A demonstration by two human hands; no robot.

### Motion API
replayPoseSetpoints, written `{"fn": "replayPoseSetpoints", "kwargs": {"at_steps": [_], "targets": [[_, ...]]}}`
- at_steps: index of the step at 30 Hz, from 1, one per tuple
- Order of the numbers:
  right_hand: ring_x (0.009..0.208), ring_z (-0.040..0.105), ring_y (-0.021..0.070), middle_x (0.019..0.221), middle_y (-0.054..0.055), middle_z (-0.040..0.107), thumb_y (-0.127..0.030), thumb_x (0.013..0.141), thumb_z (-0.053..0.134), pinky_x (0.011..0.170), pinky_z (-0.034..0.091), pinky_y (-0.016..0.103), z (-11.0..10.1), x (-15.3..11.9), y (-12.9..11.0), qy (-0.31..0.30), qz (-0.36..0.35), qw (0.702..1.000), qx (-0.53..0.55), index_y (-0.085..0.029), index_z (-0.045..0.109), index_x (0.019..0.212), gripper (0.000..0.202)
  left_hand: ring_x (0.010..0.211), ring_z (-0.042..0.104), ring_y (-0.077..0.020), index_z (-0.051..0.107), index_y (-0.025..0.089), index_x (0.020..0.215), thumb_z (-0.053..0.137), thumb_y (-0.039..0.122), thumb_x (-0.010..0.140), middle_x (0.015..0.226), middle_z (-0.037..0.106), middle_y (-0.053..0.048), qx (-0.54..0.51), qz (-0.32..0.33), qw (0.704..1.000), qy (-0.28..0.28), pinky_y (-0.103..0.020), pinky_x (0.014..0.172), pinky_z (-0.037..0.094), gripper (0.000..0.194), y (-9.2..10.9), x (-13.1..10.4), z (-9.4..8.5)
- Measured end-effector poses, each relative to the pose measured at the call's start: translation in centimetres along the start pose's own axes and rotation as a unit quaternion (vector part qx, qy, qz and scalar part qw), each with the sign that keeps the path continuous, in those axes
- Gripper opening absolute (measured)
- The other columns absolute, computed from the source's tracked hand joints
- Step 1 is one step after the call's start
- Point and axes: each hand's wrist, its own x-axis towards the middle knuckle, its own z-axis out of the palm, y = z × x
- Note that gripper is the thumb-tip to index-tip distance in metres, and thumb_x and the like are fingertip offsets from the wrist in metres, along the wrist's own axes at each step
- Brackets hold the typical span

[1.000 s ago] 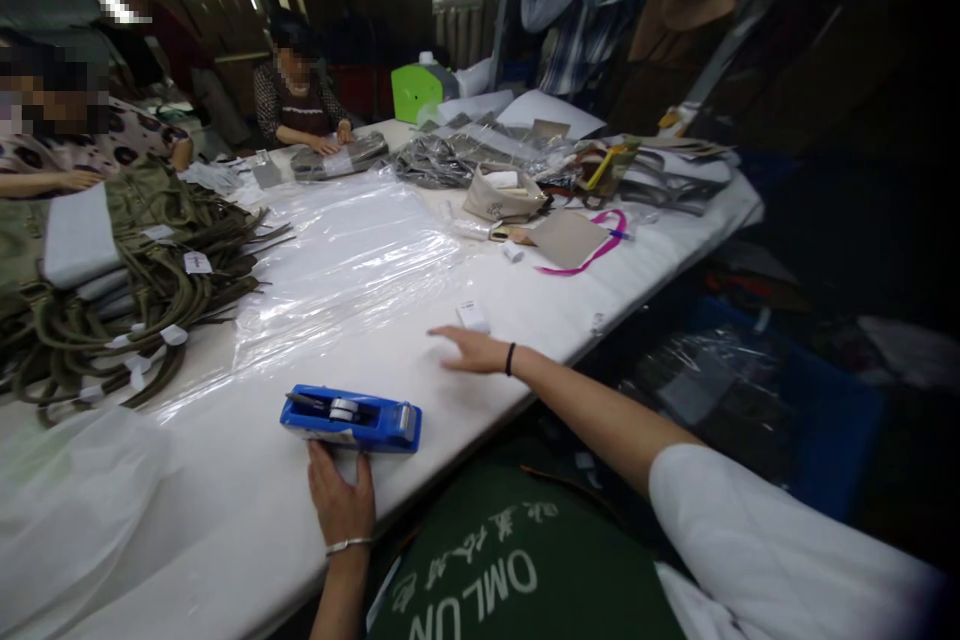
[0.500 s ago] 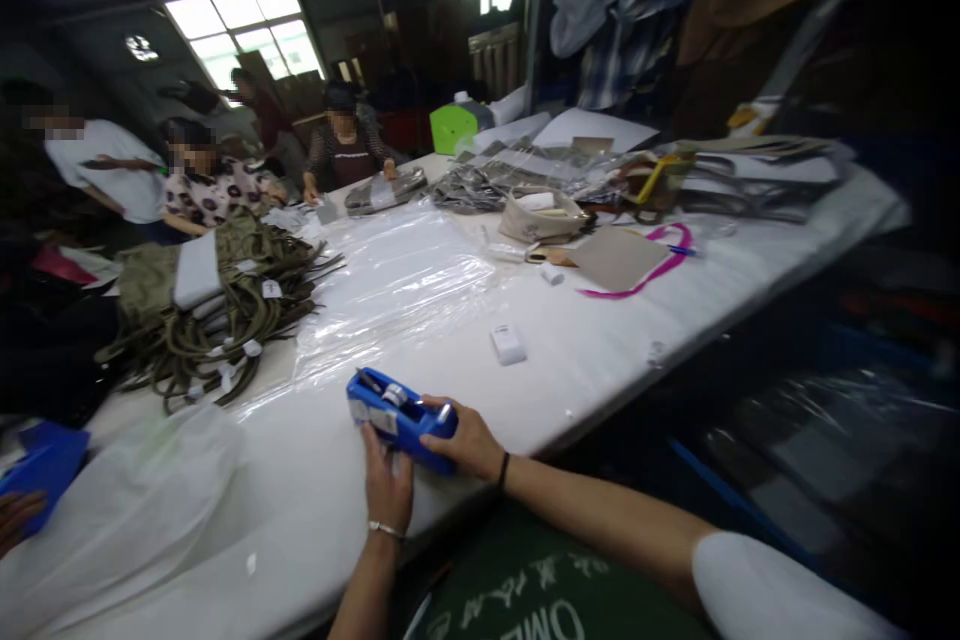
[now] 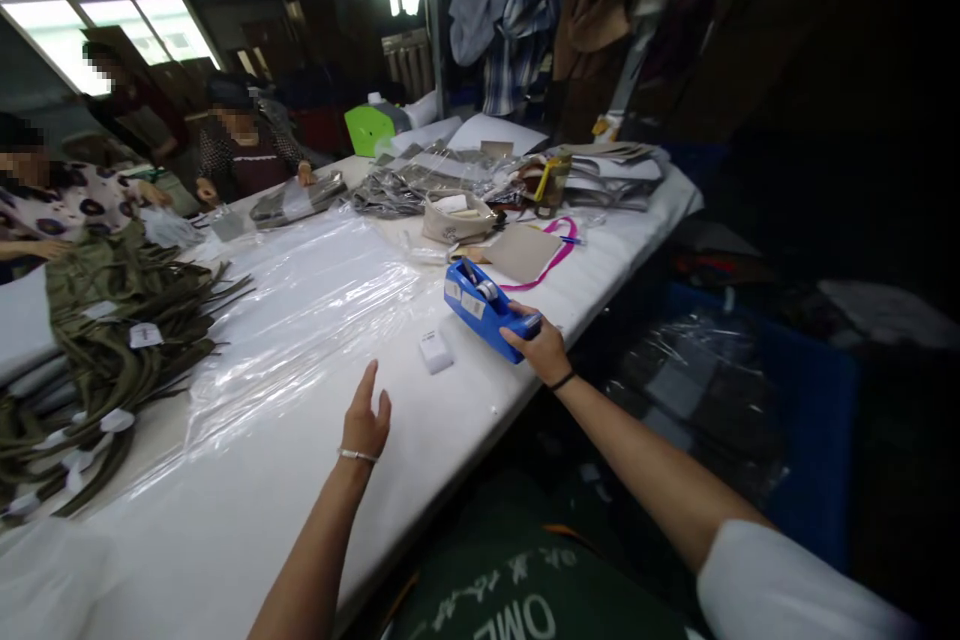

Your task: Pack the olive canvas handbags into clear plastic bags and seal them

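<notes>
A blue tape dispenser (image 3: 480,312) with a small roll in its top is gripped at its near end by my right hand (image 3: 541,348), over the right side of the table. My left hand (image 3: 367,425) hangs apart from it above the white table top, fingers stretched and holding nothing. Between the two hands lies a small white box-like stack (image 3: 435,351). Beyond the dispenser are a grey-brown board (image 3: 521,253), a magenta strap (image 3: 561,250) and a beige fabric pouch (image 3: 454,217). Whether the dispenser touches the table I cannot tell.
Clear plastic sheeting (image 3: 300,290) covers the middle of the white table (image 3: 300,520). Olive garments with straps and tags (image 3: 135,320) are heaped at left. Co-workers sit at the far left side. A blue bin (image 3: 814,430) with plastic-wrapped goods stands below the right edge.
My left hand has let go of the tape dispenser and moved away to the left. My right hand has carried the dispenser right and farther forward. The view has turned right.
</notes>
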Motion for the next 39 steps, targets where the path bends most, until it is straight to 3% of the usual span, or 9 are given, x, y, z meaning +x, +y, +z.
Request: {"fn": "replayPoseSetpoints", "kwargs": {"at_steps": [5, 9, 13, 16, 22, 27, 33, 36, 39], "targets": [[0.124, 0.059, 0.0276, 0.136, 0.011, 0.062, -0.041, 0.075, 0.073, 0.111, 0.042, 0.046, 0.0, 0.5, 5.6, -0.032, 0.006, 0.999, -0.026, -0.02, 0.065, 0.122, 0.052, 0.143, 0.04, -0.0291, 0.05, 0.015, 0.143, 0.046, 0.036, 0.092, 0.148, 0.051, -0.014, 0.144, -0.056, 0.987, -0.032, -0.051, 0.12, 0.035, 0.055, -11.5, -8.2, -5.2], [0.132, 0.053, 0.0293, 0.145, 0.012, 0.054, -0.052, 0.075, 0.076, 0.116, 0.037, 0.047, -0.7, 1.1, 7.1, -0.066, 0.006, 0.998, 0.002, -0.022, 0.06, 0.131, 0.065, 0.147, 0.032, -0.0315, 0.048, 0.015, 0.145, 0.042, 0.044, 0.093, 0.152, 0.046, -0.014, 0.235, -0.073, 0.968, -0.039, -0.054, 0.12, 0.031, 0.059, -15.0, -10.5, -8.8], [0.136, 0.049, 0.0312, 0.147, 0.012, 0.053, -0.071, 0.086, 0.054, 0.115, 0.038, 0.051, -4.4, 4.6, 8.6, -0.239, 0.038, 0.963, 0.118, -0.025, 0.054, 0.14, 0.071, 0.147, 0.032, -0.032, 0.047, 0.012, 0.145, 0.034, 0.044, 0.095, 0.152, 0.045, -0.017, 0.284, -0.062, 0.956, -0.029, -0.055, 0.119, 0.03, 0.061, -15.9, -9.2, -8.1], [0.132, 0.054, 0.0301, 0.142, 0.013, 0.057, -0.062, 0.091, 0.051, 0.108, 0.046, 0.051, -5.5, 9.2, 9.3, -0.203, 0.049, 0.973, 0.094, -0.025, 0.053, 0.141, 0.062, 0.147, 0.032, -0.031, 0.045, 0.013, 0.148, 0.034, 0.045, 0.094, 0.154, 0.043, -0.016, 0.297, -0.068, 0.952, -0.035, -0.053, 0.12, 0.029, 0.063, -16.4, -8.8, -7.3], [0.138, 0.046, 0.0258, 0.154, 0.011, 0.043, -0.017, 0.074, 0.069, 0.117, 0.036, 0.045, 3.3, 19.6, 8.5, -0.269, -0.057, 0.955, -0.114, -0.021, 0.048, 0.147, 0.076, 0.147, 0.032, -0.0322, 0.04, 0.014, 0.151, 0.036, 0.047, 0.093, 0.156, 0.04, -0.015, 0.297, -0.061, 0.952, -0.053, -0.052, 0.122, 0.026, 0.067, -16.6, -9.1, -7.8], [0.121, 0.06, 0.028, 0.12, 0.012, 0.071, -0.016, 0.073, 0.073, 0.112, 0.041, 0.043, 8.8, 23.8, 7.9, -0.251, 0.031, 0.964, -0.078, -0.015, 0.076, 0.095, 0.022, 0.145, 0.035, -0.0332, 0.036, 0.016, 0.153, 0.037, 0.043, 0.093, 0.154, 0.042, -0.015, 0.304, -0.035, 0.951, -0.042, -0.054, 0.12, 0.029, 0.066, -16.2, -9.1, -7.9], [0.083, 0.072, 0.0215, 0.092, 0.013, 0.076, -0.052, 0.087, 0.065, 0.077, 0.06, 0.036, 5.8, 22.5, 4.6, -0.202, 0.094, 0.971, 0.082, -0.012, 0.069, 0.103, 0.043, 0.147, 0.032, -0.0324, 0.033, 0.019, 0.155, 0.041, 0.042, 0.092, 0.157, 0.039, -0.012, 0.294, -0.037, 0.954, -0.049, -0.053, 0.121, 0.027, 0.068, -16.7, -9.2, -7.8], [0.073, 0.071, 0.0204, 0.082, 0.01, 0.075, -0.055, 0.076, 0.077, 0.068, 0.06, 0.032, 4.0, 18.6, 0.6, -0.232, 0.165, 0.933, 0.218, -0.013, 0.071, 0.099, 0.048, 0.147, 0.032, -0.0318, 0.035, 0.02, 0.154, 0.039, 0.043, 0.093, 0.157, 0.039, -0.011, 0.281, -0.055, 0.957, -0.036, -0.053, 0.122, 0.026, 0.066, -16.1, -8.9, -7.5], [0.079, 0.072, 0.0213, 0.089, 0.01, 0.076, -0.05, 0.073, 0.081, 0.074, 0.059, 0.033, 3.9, 12.5, -3.3, -0.306, 0.16, 0.913, 0.219, -0.014, 0.075, 0.101, 0.046, 0.146, 0.034, -0.0323, 0.042, 0.015, 0.15, 0.038, 0.042, 0.095, 0.153, 0.043, -0.017, 0.274, -0.058, 0.96, -0.021, -0.055, 0.119, 0.028, 0.062, -14.3, -8.2, -7.5]]}}
